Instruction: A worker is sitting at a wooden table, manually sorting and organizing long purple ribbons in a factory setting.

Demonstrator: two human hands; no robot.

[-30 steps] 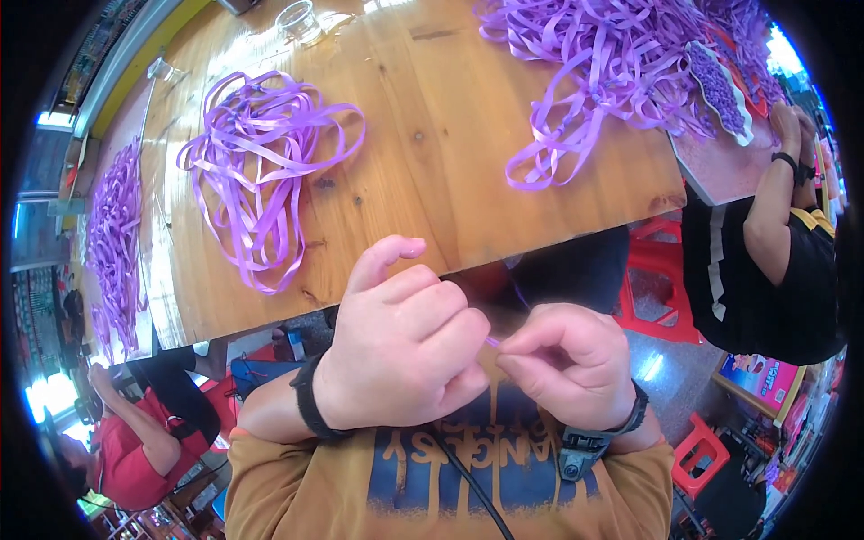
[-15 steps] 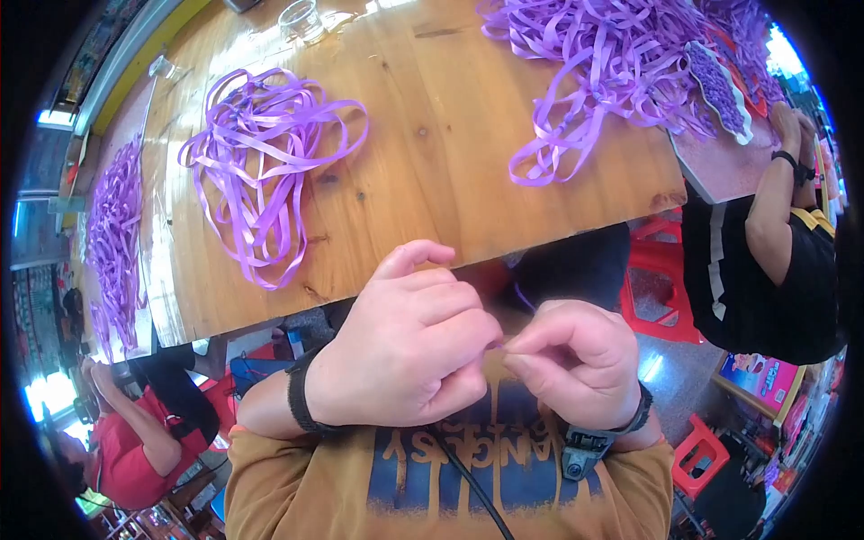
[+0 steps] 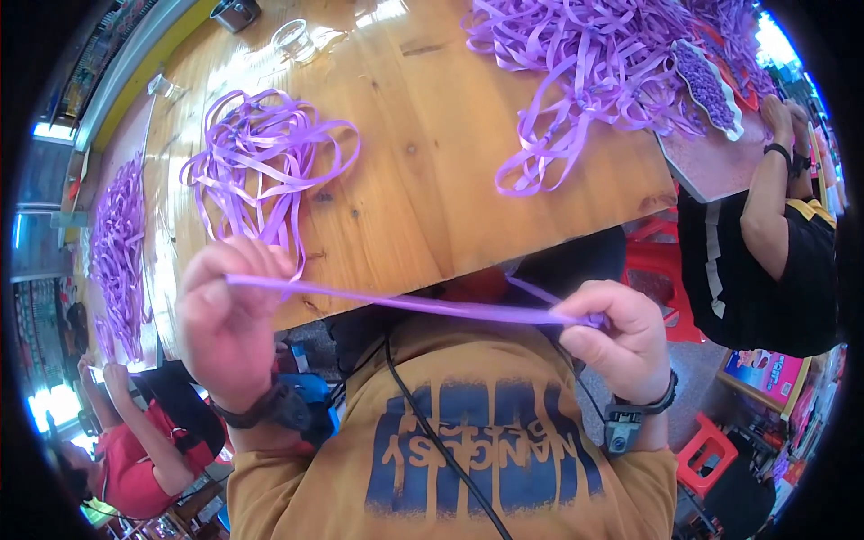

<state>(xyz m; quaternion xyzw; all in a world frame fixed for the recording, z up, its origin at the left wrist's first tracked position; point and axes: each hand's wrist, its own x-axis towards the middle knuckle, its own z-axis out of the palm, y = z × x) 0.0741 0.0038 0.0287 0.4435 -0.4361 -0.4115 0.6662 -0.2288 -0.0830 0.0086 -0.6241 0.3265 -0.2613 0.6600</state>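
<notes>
A purple ribbon [image 3: 423,306] is stretched almost straight across my front, just off the table's near edge. At its left end, my left hand [image 3: 229,328] has its fingers closed on the ribbon, somewhat blurred. My right hand [image 3: 625,342] pinches the other end between thumb and forefinger, where a small purple bunch or knot shows. A further strand hangs behind, near the right hand. Beyond my left hand, a loose heap of purple ribbon loops [image 3: 265,153] lies on the wooden table [image 3: 409,180], one loop trailing down toward my fingers.
A larger ribbon pile [image 3: 594,54] covers the table's far right, beside a white-edged tray of purple beads [image 3: 706,90]. A clear cup [image 3: 292,40] and a metal cup [image 3: 236,13] stand at the back. People sit at left and right. A red stool [image 3: 705,454] stands at lower right.
My hands were close together, pinching something tiny between them. My left hand has since moved left, and the ribbon is drawn out between the hands. My right hand has shifted slightly right.
</notes>
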